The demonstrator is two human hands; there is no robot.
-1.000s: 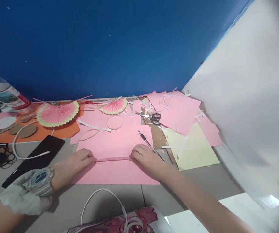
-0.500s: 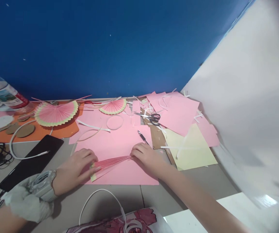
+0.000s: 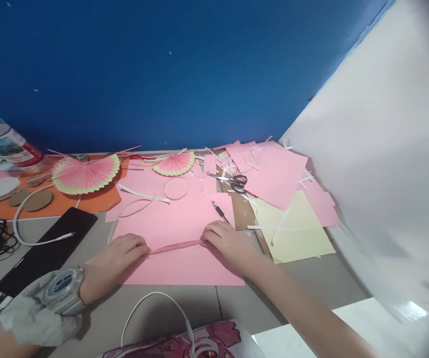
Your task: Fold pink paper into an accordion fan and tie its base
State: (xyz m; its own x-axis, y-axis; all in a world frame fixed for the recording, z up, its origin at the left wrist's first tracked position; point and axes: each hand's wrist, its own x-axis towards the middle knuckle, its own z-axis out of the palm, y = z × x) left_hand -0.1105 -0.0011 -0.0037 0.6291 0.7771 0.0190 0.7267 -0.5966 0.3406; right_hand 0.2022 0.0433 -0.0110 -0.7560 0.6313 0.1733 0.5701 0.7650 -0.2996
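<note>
A pink paper strip folded into pleats [image 3: 175,245] lies across a large pink sheet [image 3: 177,223] on the grey table. My left hand [image 3: 115,258] pinches its left end with closed fingers, a watch on the wrist. At the right end my right hand [image 3: 225,241] presses down with fingers closed on the folds. The pleats are squeezed nearly flat into a narrow band between the two hands.
A pen [image 3: 220,211] lies just behind my right hand and scissors [image 3: 233,180] farther back. Two pleated fans [image 3: 83,174] [image 3: 174,163] sit by the blue wall. Yellow paper [image 3: 296,228], a black phone [image 3: 46,251] with cable, a bottle [image 3: 3,141] and a white wall at right.
Half a second ago the left end of the pleats was fanned open under my left hand; now it is squeezed together again into a thin band. My right hand has stayed put.
</note>
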